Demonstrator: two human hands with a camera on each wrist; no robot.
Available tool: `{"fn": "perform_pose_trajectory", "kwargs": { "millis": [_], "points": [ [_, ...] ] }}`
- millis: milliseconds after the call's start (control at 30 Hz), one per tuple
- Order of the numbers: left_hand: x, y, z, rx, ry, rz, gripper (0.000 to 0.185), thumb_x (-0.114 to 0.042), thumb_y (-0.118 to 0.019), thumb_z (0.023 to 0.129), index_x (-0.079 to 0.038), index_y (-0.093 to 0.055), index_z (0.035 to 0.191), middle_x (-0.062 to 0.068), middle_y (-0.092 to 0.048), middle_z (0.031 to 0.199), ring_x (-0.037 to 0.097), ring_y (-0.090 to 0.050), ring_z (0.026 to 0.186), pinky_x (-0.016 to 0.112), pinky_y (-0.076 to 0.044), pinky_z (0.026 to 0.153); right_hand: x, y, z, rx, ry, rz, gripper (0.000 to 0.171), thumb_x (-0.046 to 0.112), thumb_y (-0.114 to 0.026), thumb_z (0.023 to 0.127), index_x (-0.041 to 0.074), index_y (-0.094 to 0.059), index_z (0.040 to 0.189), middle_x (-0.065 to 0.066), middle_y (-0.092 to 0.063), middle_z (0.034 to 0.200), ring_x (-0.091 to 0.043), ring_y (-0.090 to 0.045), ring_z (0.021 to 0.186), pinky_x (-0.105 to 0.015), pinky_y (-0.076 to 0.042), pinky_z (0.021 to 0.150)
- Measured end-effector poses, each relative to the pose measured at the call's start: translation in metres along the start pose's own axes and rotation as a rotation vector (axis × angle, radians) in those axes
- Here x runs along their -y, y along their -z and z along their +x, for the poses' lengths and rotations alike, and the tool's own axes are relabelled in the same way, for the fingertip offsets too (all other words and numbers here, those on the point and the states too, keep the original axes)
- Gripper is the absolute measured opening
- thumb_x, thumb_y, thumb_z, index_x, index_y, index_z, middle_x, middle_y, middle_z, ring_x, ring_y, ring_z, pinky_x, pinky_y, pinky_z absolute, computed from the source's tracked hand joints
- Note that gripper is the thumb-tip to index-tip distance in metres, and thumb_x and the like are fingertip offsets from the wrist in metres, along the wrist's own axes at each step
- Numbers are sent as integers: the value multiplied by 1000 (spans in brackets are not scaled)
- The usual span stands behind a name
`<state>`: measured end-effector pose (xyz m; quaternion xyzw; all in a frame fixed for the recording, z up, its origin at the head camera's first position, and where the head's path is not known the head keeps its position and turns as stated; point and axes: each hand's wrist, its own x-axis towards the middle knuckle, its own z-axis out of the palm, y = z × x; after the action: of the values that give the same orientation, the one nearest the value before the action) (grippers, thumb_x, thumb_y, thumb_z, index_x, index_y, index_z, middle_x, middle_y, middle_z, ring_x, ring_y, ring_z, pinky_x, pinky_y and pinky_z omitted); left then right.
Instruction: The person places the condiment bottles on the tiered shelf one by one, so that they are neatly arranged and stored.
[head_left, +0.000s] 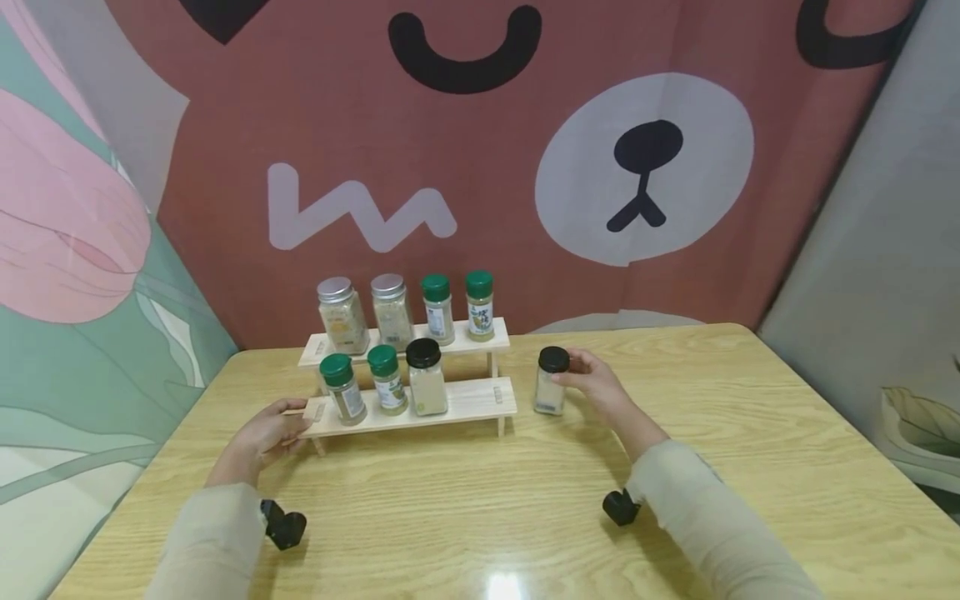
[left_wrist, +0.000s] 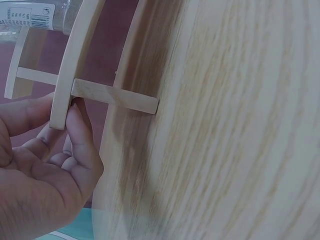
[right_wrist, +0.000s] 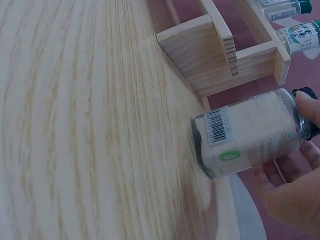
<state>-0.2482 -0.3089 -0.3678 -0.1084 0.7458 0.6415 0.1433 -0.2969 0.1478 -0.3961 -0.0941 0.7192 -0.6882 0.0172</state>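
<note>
My left hand [head_left: 268, 435] pinches the left end of the lower shelf of a two-tier wooden rack [head_left: 472, 402]; in the left wrist view thumb and fingers meet around the board's edge [left_wrist: 61, 107]. Right of the rack, my right hand [head_left: 596, 385] grips a square glass spice jar [head_left: 550, 396] with a black lid, near its top. That jar is upright, its base close to the table; the right wrist view shows a barcode label [right_wrist: 219, 125] on its side. On the lower shelf stand two green-capped shakers [head_left: 347, 400] and another black-lidded jar [head_left: 429, 392].
The upper shelf carries two silver-lidded jars [head_left: 345, 325] and two green-capped shakers [head_left: 480, 312]. The rack stands on a wood-grain table [head_left: 420, 500] near its back edge, before a printed curtain [head_left: 495, 192]. A black wrist camera [head_left: 283, 525] sits on each sleeve.
</note>
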Motion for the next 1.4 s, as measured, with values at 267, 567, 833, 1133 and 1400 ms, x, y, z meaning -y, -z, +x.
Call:
{"fn": "perform_pose_trajectory", "kwargs": {
  "millis": [267,567,833,1133,1400],
  "points": [
    [12,9,18,-10,7,-21,51,-3,-50,84,3,-23,127,8,-41,98,11,-51,70,28,-43,64,13,-8,-3,-20,-77,-12,58,6,-63,77,-1,-34,127,-20,-41,119,-30,-38,108,-44,-26,94],
    [1,-1,1,-8,-14,-17,48,1,-48,83,6,-24,124,4,-43,90,9,-50,67,27,-44,64,8,-7,-5,-41,-41,-109,60,25,-68,74,6,-42,123,-11,-48,113,-23,-44,103,-45,-31,89],
    [1,-1,-1,1,-28,-15,51,1,-47,84,7,-20,126,5,-43,91,9,-49,67,25,-43,63,19,-7,-10,-29,-46,-88,57,15,-64,78,2,-37,127,-18,-44,118,-29,-40,108,-41,-32,91],
    [1,-3,-2,0,-15,-1,50,1,-46,85,6,-20,127,5,-44,91,9,-49,66,26,-43,63,41,-10,-16,-22,5,-93,59,17,-64,78,2,-37,128,-17,-45,117,-27,-41,108,-40,-31,91],
    [0,-1,0,7,-5,4,50,0,-46,85,6,-20,127,6,-43,92,10,-49,67,25,-43,63,62,-22,-20,-9,65,-50,54,15,-65,77,1,-42,125,-12,-49,110,-17,-47,98,-35,-36,87]
  ]
}}
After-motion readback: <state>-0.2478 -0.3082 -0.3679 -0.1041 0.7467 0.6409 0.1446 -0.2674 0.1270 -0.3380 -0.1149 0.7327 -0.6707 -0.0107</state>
